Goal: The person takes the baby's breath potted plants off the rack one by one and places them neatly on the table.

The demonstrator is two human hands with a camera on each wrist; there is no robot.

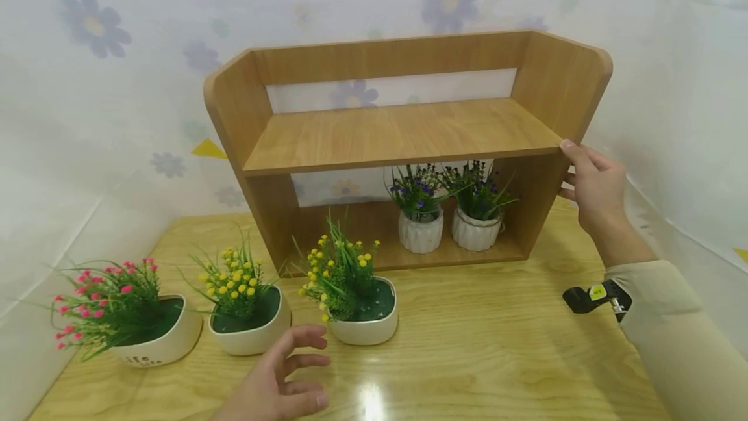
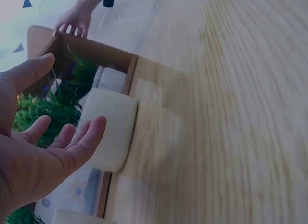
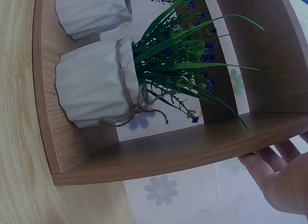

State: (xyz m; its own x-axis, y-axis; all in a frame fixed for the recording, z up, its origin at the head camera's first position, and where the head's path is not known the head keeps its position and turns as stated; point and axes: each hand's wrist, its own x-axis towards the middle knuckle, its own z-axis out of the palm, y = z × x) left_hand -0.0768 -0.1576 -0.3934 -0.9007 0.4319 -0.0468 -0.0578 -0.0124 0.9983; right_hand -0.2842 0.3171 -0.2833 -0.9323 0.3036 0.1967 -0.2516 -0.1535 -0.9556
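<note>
A two-tier wooden shelf [image 1: 403, 132] stands on the table. My right hand [image 1: 598, 190] grips its right side panel, the thumb at the front edge by the middle board and the fingers along the outside. Over the table, my left hand [image 1: 280, 379] is held with loosely bent, spread fingers and nothing in it. Just beyond it are a white pot with yellow flowers [image 1: 365, 323] and a similar yellow-flowered pot [image 1: 251, 330]. On the lower tier, towards the right, sit two white ribbed pots with purple flowers; the nearer one [image 3: 94, 84] has twine round its rim.
A white pot with pink flowers [image 1: 158, 340] stands at the table's left. The wooden table [image 1: 467, 343] meets pale flower-printed sheeting [image 1: 158, 18] at the back and sides. A dark wrist camera [image 1: 584, 299] juts from the right sleeve.
</note>
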